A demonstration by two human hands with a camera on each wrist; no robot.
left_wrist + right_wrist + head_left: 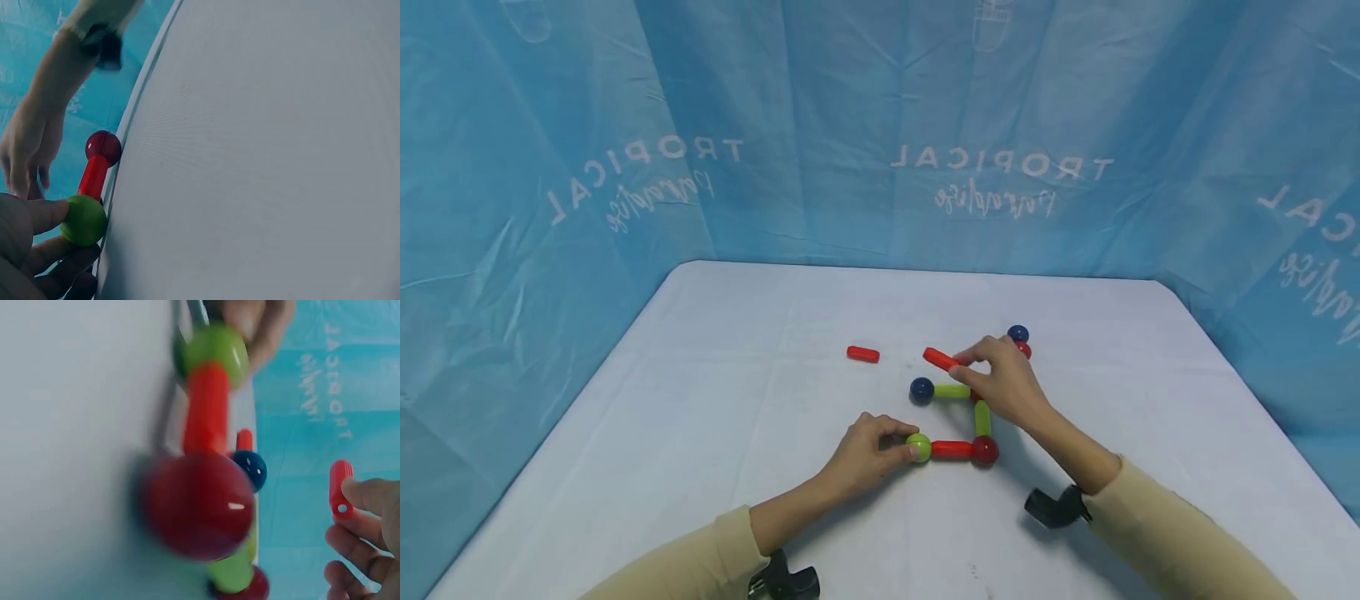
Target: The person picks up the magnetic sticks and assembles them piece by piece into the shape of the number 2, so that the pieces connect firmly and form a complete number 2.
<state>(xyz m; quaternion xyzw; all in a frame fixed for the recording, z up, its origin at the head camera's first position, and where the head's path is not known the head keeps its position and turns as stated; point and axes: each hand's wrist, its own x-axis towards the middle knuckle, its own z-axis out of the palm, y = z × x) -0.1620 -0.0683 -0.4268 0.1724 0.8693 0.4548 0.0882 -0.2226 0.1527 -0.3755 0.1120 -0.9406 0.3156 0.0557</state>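
Left hand [871, 447] pinching green ball [923, 447], right hand [1006, 382] pinching red stick [938, 358], raised above table [760, 350]

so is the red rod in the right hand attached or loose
Loose: the right hand pinches the red rod, both ends bare.

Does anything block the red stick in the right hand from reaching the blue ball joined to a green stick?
Nothing visible does: in the head view, only tabletop shows between the red stick in the right hand and that blue ball.
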